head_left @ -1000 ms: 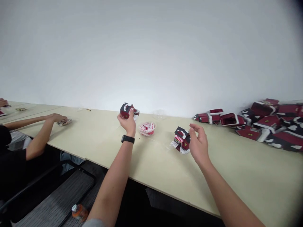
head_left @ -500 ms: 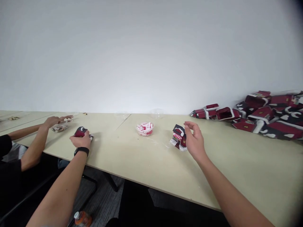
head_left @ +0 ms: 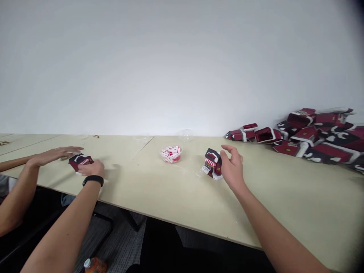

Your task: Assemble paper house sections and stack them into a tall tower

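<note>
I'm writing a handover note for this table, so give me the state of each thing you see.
Left house: roof up, gripped by the left hand
Right house: roof up, beside the right hand; contact unclear
Right hand: open, fingers bent
Bowl: uncovered, holding red-and-white pieces
Piled houses: tumbled, some with hollow openings showing
Black wristband: worn
Bottle: capped, partly out of frame

One small house [head_left: 217, 169] is maroon — dark roof [head_left: 212, 154] patched white, awning [head_left: 210, 163] striped red and white.
</note>
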Tool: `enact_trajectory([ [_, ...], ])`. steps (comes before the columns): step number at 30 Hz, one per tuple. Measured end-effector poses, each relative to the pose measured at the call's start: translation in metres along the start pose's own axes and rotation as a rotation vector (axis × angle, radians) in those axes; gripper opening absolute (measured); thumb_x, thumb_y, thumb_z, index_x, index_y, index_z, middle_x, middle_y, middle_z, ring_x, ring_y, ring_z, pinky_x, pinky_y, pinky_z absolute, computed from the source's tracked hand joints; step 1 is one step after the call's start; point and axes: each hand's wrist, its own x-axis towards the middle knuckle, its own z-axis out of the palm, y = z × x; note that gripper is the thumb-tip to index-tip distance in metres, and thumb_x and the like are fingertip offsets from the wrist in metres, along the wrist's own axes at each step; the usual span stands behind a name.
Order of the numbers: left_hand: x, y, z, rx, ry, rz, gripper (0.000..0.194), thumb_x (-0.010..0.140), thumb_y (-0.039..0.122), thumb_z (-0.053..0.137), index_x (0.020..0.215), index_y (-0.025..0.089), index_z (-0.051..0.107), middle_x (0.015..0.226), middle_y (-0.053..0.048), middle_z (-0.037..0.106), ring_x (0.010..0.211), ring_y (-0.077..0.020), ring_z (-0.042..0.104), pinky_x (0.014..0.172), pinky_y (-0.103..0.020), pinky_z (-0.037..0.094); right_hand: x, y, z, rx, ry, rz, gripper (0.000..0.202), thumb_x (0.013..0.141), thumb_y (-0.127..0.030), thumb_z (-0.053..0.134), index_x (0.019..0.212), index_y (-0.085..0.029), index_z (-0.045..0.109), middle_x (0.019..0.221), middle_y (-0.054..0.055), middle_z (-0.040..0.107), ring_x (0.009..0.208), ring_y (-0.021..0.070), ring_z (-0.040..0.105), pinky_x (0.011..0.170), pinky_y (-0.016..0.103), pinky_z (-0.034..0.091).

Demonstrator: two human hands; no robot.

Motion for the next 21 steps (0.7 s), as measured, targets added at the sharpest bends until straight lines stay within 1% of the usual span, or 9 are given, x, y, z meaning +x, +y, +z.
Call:
enact_trajectory([
  [3,-0.04,0.008,0.031,-0.143,-0.232,-0.022,0.013,0.095,0.029,0.063,0.097,0.019,0.054,0.085,-0.001,0.06,0.086,-0.023,0.066,0.079,-0.039,0.056,0.0,0.0,0.001,0.004,-0.014,0.017,0.04,0.089,-0.047,0.055,0.121,-0.027,0.068,0.131,0.011,0.068,0.139,0.0334,0.045,0.113,0.05,0.038],
  [5,-0.073,0.023,0.051,-0.23,-0.438,0.045,0.02,0.094,0.037,0.062,0.088,0.018,0.063,0.083,-0.003,0.067,0.08,-0.0205,0.067,0.075,-0.035,0.055,0.0,0.001,0.001,0.001,-0.038,0.028,0.041,0.087,-0.045,0.058,0.123,-0.028,0.067,0.133,0.011,0.066,0.14,0.0332,0.045,0.112,0.049,0.04],
  [7,-0.11,0.045,0.069,-0.356,-0.65,0.177,0.036,0.093,0.049,0.06,0.077,0.017,0.067,0.081,-0.009,0.072,0.082,-0.023,0.068,0.08,-0.036,0.053,0.0,0.002,0.001,-0.005,-0.052,0.023,0.042,0.085,-0.044,0.061,0.123,-0.028,0.067,0.135,0.011,0.065,0.141,0.0331,0.043,0.113,0.048,0.04],
  [9,-0.145,0.072,0.084,-0.496,-0.762,0.358,0.03,0.09,0.044,0.061,0.081,0.018,0.072,0.09,-0.012,0.075,0.09,-0.0251,0.069,0.088,-0.038,0.052,0.0,0.003,0.001,-0.009,-0.057,0.016,0.043,0.084,-0.043,0.062,0.124,-0.027,0.066,0.135,0.012,0.065,0.144,0.0331,0.041,0.115,0.048,0.039],
  [11,-0.173,0.097,0.099,-0.559,-0.774,0.505,0.021,0.085,0.031,0.065,0.1,0.019,0.072,0.106,-0.011,0.077,0.098,-0.0253,0.068,0.094,-0.04,0.049,0.0,0.003,0.0,-0.012,-0.051,0.015,0.043,0.084,-0.043,0.061,0.124,-0.027,0.066,0.135,0.011,0.065,0.145,0.0333,0.039,0.116,0.049,0.037],
  [14,-0.201,0.121,0.119,-0.446,-0.779,0.582,0.018,0.085,0.026,0.066,0.102,0.022,0.07,0.115,-0.011,0.075,0.11,-0.0299,0.064,0.103,-0.046,0.044,0.0,0.004,0.0,-0.019,-0.039,0.006,0.043,0.085,-0.043,0.059,0.124,-0.027,0.065,0.136,0.011,0.066,0.144,0.0334,0.04,0.117,0.05,0.035],
  [16,-0.21,0.122,0.13,-0.32,-0.73,0.612,0.012,0.088,0.027,0.066,0.099,0.023,0.069,0.12,-0.012,0.075,0.12,-0.0353,0.059,0.109,-0.054,0.036,0.0,0.003,0.0,-0.026,-0.04,-0.005,0.042,0.086,-0.043,0.058,0.124,-0.027,0.065,0.136,0.01,0.066,0.143,0.0333,0.04,0.117,0.05,0.035],
  [18,-0.214,0.113,0.137,-0.21,-0.668,0.652,0.012,0.09,0.026,0.064,0.1,0.023,0.07,0.123,-0.015,0.074,0.125,-0.0392,0.055,0.112,-0.059,0.028,-0.001,0.002,0.0,-0.033,-0.047,-0.008,0.041,0.087,-0.044,0.057,0.124,-0.028,0.065,0.135,0.01,0.067,0.143,0.0334,0.04,0.117,0.051,0.035],
  [21,-0.21,0.096,0.139,-0.092,-0.651,0.701,0.016,0.092,0.025,0.059,0.101,0.022,0.072,0.121,-0.018,0.075,0.123,-0.0401,0.056,0.109,-0.058,0.026,-0.002,0.0,0.0,-0.03,-0.056,0.0,0.041,0.087,-0.043,0.057,0.124,-0.027,0.065,0.136,0.011,0.068,0.142,0.0335,0.04,0.118,0.051,0.034],
])
